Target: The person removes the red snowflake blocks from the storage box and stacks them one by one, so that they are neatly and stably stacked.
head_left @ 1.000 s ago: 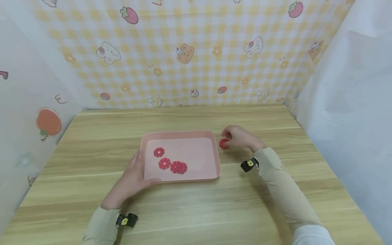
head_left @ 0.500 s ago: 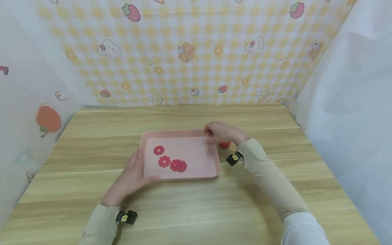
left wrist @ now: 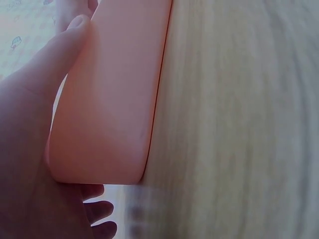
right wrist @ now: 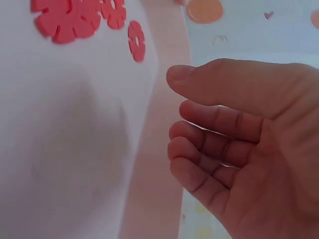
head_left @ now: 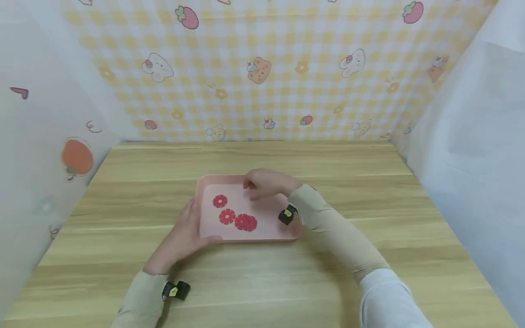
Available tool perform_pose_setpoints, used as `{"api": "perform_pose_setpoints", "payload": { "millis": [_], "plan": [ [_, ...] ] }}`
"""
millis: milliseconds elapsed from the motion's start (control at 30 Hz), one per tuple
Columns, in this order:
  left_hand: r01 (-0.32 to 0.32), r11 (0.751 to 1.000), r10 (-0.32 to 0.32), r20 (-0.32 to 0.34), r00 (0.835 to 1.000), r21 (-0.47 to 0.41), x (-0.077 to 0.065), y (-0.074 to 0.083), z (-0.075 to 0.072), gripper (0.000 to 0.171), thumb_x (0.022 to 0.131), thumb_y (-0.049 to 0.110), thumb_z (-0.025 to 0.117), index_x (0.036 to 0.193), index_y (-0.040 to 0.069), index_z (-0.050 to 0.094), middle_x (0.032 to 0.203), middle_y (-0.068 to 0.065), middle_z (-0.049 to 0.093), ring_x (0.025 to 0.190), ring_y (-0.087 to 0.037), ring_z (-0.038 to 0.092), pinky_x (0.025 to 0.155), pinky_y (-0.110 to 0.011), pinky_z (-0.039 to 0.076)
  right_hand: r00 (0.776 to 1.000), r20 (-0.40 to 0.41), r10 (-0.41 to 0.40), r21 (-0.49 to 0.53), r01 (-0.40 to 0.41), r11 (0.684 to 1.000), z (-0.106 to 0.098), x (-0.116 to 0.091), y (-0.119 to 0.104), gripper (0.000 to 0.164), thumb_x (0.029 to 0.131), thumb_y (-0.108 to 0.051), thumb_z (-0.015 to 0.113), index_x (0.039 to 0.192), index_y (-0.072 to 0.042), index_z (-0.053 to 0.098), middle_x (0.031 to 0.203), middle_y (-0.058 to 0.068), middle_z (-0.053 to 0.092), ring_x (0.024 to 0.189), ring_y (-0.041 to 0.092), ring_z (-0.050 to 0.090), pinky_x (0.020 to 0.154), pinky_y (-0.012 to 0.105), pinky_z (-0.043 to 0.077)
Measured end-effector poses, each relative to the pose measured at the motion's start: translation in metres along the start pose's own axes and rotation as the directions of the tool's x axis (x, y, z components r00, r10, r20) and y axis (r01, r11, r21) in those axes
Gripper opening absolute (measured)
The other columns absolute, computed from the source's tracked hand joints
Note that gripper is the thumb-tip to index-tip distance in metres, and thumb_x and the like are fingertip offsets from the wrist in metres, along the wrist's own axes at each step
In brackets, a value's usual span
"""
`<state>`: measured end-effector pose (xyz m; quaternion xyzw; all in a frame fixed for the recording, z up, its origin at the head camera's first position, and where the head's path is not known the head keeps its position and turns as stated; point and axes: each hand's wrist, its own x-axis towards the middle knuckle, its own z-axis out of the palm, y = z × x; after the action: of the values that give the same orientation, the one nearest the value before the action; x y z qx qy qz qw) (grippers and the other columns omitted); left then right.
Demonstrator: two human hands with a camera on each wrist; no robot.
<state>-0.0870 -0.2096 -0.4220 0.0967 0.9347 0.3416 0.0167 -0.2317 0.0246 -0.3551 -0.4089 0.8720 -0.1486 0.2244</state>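
My left hand point(head_left: 185, 233) holds the near left corner of a pink tray point(head_left: 262, 240), thumb along the front wall and fingers at the left side. In the left wrist view its thumb point(left wrist: 60, 47) presses on the tray wall point(left wrist: 112, 99). Several red notched snowflake discs point(head_left: 220, 201) lie in the tray's left half, two overlapping. Over the tray's far middle hovers my right hand point(head_left: 268, 183). In the right wrist view its fingers point(right wrist: 199, 164) are loosely bent, the thumb is apart, and nothing lies between them. My right forearm covers the table spot right of the tray.
The tray stands on a wooden table point(head_left: 254, 282). A yellow checked cloth point(head_left: 279, 91) hangs behind it, with white sheets point(head_left: 471, 150) at the sides. Each wrist wears a small black camera point(head_left: 177, 290).
My right hand has moved left from beside a red thing right of the tray to over the tray, and its arm now hides that red thing. My left hand stays on the tray.
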Motion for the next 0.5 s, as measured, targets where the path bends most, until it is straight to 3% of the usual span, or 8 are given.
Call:
{"api": "perform_pose_setpoints", "payload": {
  "millis": [300,500],
  "plan": [
    [-0.026,1.0,0.026,-0.008,1.0,0.018,0.0,0.003,-0.001,0.126,0.066,0.055,0.082,0.153,0.006,0.005,0.151,-0.019,0.023,0.13,-0.036,0.032,0.101,-0.059,0.041,0.999,0.03,-0.017,0.03,0.016,0.999,0.01,0.03,-0.019,0.033,0.086,-0.017,0.07,0.118,-0.01,0.063,0.103,0.0,0.062,0.092,0.013,0.055,0.085,0.021,0.048],
    [-0.009,1.0,0.009,0.005,1.0,0.009,-0.001,0.003,0.0,0.127,0.065,0.054,0.082,0.153,0.007,0.003,0.151,-0.019,0.023,0.131,-0.036,0.031,0.101,-0.059,0.041,0.998,0.048,-0.045,0.09,0.04,0.995,0.022,0.047,-0.026,0.039,0.087,-0.013,0.069,0.125,-0.015,0.062,0.107,-0.004,0.061,0.095,0.011,0.055,0.085,0.02,0.049]
  ]
}}
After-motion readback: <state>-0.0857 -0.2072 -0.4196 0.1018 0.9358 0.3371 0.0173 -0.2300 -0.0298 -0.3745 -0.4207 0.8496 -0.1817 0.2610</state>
